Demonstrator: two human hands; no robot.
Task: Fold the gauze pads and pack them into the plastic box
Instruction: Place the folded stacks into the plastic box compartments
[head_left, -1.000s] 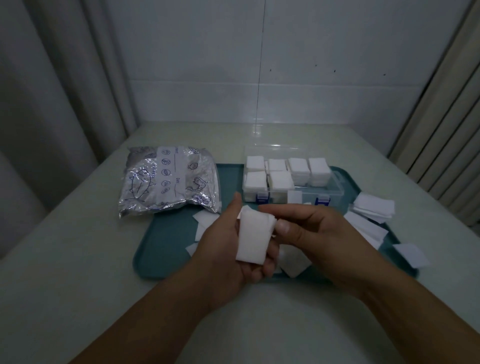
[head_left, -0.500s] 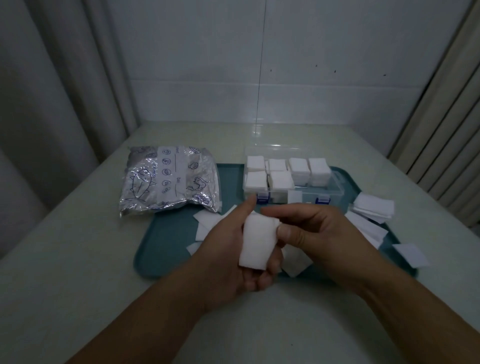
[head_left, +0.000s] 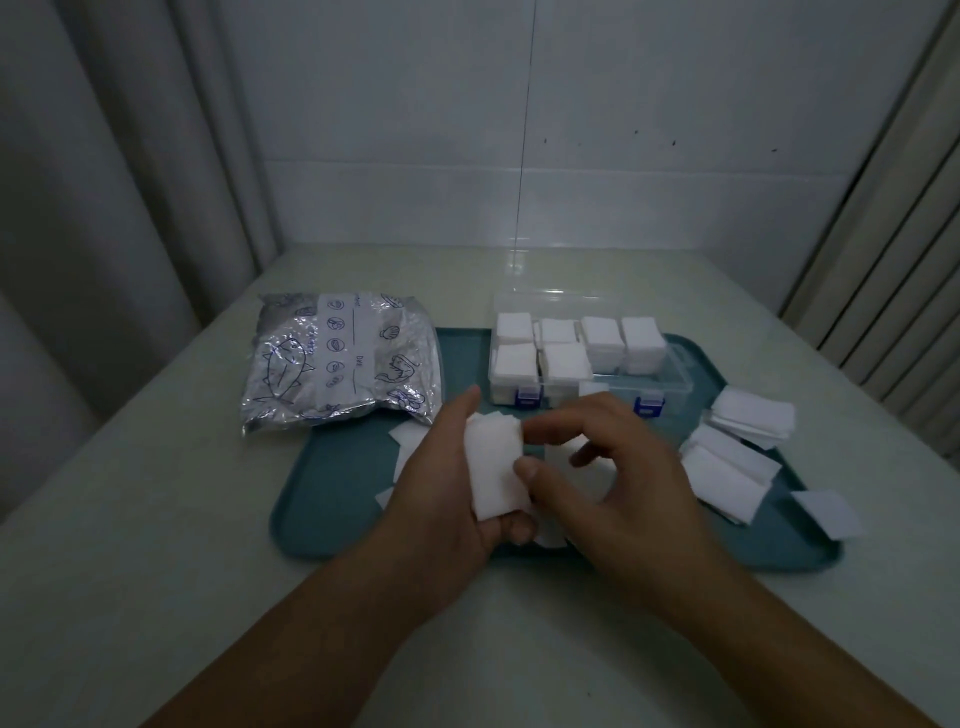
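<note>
A folded white gauze pad (head_left: 494, 465) stands upright in my left hand (head_left: 441, 493), held between the thumb and the fingers above the teal tray (head_left: 332, 499). My right hand (head_left: 618, 478) is beside it, with the thumb and index finger pinching the pad's right edge. The clear plastic box (head_left: 675, 384) sits at the back of the tray with its lid open, and several stacks of folded pads (head_left: 558, 348) fill its compartments. Loose unfolded gauze sheets (head_left: 727, 467) lie on the right part of the tray and under my hands.
A silver foil bag (head_left: 337, 369) lies at the tray's left, partly on the table. More gauze sheets (head_left: 753, 421) are piled at the tray's right rim, and one sheet (head_left: 826, 512) overhangs it. Curtains hang on both sides, a wall stands behind.
My right hand has moved slightly and its fingers have spread, with the grip shifting lower along the pad's right edge. The left hand keeps holding the pad in about the same place.
</note>
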